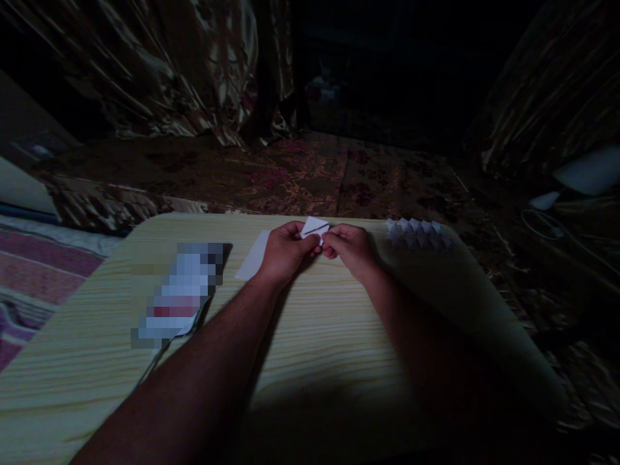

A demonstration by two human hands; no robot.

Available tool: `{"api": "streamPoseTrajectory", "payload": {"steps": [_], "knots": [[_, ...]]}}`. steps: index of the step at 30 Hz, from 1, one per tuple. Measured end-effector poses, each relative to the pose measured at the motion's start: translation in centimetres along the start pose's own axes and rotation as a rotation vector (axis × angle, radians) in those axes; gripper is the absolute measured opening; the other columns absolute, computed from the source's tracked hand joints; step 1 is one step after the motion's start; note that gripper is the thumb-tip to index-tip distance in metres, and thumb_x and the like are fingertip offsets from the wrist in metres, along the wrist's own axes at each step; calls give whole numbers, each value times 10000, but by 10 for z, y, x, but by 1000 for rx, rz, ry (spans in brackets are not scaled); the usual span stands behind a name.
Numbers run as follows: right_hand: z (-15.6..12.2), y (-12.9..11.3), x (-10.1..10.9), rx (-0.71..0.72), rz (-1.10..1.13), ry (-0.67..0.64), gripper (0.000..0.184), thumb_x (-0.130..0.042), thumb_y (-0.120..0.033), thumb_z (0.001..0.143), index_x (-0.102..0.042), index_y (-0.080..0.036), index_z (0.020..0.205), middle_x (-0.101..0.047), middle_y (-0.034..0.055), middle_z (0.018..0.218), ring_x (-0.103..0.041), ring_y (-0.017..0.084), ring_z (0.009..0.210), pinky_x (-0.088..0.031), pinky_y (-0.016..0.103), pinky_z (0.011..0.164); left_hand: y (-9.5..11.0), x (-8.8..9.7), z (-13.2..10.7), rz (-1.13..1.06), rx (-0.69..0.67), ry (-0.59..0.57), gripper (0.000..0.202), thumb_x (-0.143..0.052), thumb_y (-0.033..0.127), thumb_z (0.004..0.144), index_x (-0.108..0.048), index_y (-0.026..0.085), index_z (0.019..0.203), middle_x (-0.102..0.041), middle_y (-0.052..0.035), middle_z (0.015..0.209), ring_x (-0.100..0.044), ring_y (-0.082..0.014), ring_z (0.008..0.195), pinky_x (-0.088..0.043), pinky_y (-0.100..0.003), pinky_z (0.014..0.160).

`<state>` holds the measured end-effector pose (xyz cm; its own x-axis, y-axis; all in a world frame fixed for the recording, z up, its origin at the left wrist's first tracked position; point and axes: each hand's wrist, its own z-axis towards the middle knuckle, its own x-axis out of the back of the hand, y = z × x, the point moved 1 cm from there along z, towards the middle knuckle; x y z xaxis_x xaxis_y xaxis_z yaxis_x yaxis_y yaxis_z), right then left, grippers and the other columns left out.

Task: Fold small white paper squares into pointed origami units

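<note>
A small folded piece of white paper (314, 226), with a dark slanting gap across it, is held up over the far part of the table. My left hand (285, 252) pinches it from the left, thumb across its lower edge. From the right, my right hand (349, 248) grips its lower right corner between thumb and fingers. Just left of my left hand, a flat white sheet (254, 254) lies on the table, partly behind that hand. The fingers' undersides are hidden.
Several folded white paper pieces (417, 234) stand in rows at the table's far right. A pixelated device with a cable (179, 290) lies on the left of the wooden table (329, 336). Beyond are a patterned cloth surface (290, 171), curtains (194, 64) and a white lamp (591, 171).
</note>
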<state>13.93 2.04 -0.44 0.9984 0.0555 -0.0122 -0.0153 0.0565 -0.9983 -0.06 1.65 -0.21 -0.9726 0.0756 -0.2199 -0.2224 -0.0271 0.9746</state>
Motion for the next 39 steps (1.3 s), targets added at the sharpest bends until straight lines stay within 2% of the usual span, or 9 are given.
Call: {"api": "streamPoseTrajectory", "payload": {"steps": [9, 14, 20, 29, 39], "knots": [[0, 0, 0, -2, 0, 13, 146, -641, -295, 669, -603, -157, 638, -611, -15, 523, -544, 84, 451, -441, 192, 447, 0, 0, 1, -14, -15, -20, 319, -781, 222, 557, -617, 129, 815, -659, -14, 667, -589, -110, 546, -456, -224, 543], [0, -1, -1, 3, -26, 12, 153, -635, -299, 671, -602, -157, 626, -608, -14, 511, -538, 83, 446, -434, 194, 441, -1, 1, 1, -15, -27, -34, 312, -766, 231, 585, -615, 125, 836, -656, -18, 661, -592, -111, 550, -460, -226, 547], [-1, -2, -2, 8, -29, 23, 146, -639, -291, 662, -591, -158, 625, -612, -12, 508, -537, 86, 444, -432, 198, 442, -1, 1, 2, -21, -11, -25, 346, -790, 227, 550, -613, 122, 828, -663, -25, 670, -604, -122, 555, -471, -233, 548], [0, 0, -2, 15, -58, 23, 154, -631, -303, 664, -578, -160, 644, -606, -19, 536, -534, 81, 455, -419, 190, 439, -2, 2, 1, -29, -28, -32, 321, -775, 214, 586, -597, 119, 835, -663, -26, 675, -598, -111, 547, -475, -221, 540], [-3, -1, -2, 60, -62, 36, 147, -626, -287, 675, -550, -164, 652, -579, -36, 538, -498, 68, 446, -357, 184, 431, -3, 1, 2, 4, -28, -26, 349, -770, 217, 588, -584, 126, 869, -659, -20, 701, -592, -110, 551, -463, -217, 528]]}}
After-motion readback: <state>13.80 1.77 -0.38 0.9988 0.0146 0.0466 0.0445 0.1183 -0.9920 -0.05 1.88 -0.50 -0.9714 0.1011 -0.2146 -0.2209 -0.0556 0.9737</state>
